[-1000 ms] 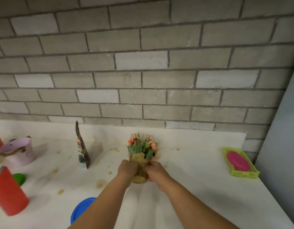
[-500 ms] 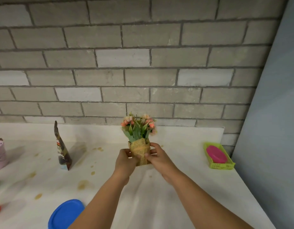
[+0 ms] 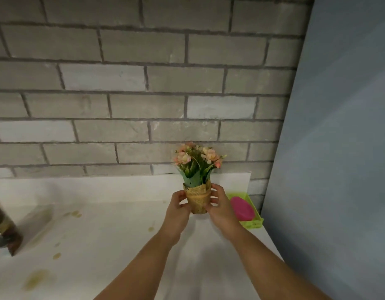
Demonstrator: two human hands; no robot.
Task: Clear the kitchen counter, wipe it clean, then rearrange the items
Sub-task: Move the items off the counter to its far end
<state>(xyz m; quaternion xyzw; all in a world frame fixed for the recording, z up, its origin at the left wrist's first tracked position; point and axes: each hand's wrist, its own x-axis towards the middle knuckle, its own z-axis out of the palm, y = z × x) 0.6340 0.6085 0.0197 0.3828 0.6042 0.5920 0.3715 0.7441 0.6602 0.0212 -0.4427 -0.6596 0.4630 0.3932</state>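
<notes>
1. Fingers [image 3: 215,199] of the right hand [image 3: 220,211] curl round the right side of the flower pot [image 3: 198,200]. Those of the left hand [image 3: 178,210] curl round its left side. Both hands grip the pot, and neither is free.
2. Flower pot: small, wrapped in tan woven material, and held upright. Pink-orange flowers [image 3: 197,158] and green leaves rise from its mouth. It sits toward the far right of the counter [image 3: 113,245], just left of the green tray [image 3: 255,223]. Whether its base touches the surface cannot be told. A faint shadow beneath suggests it is held just clear.
3. Counter: white, marked with yellow-brown stains [image 3: 38,278] across its left and middle parts. The largest is near the left edge, and smaller spots lie farther back.
4. Other items: the green tray at the far right corner holds a pink oval object [image 3: 242,207]. A dark pouch [image 3: 5,230] stands at the left edge, blurred and partly cut off.
5. Background: a grey brick wall [image 3: 144,105] runs behind the counter, and a blue-grey panel [image 3: 339,148] closes the right side.
6. Progress (judgement): the work appears to be in its first stage, clearing, with the pot as the item in hand.
   - The pouch and the tray are on the counter, so clearing looks incomplete.
   - The stains show that wiping has not been done, and no cloth is in view.
   - Rearranging would follow both.
</notes>
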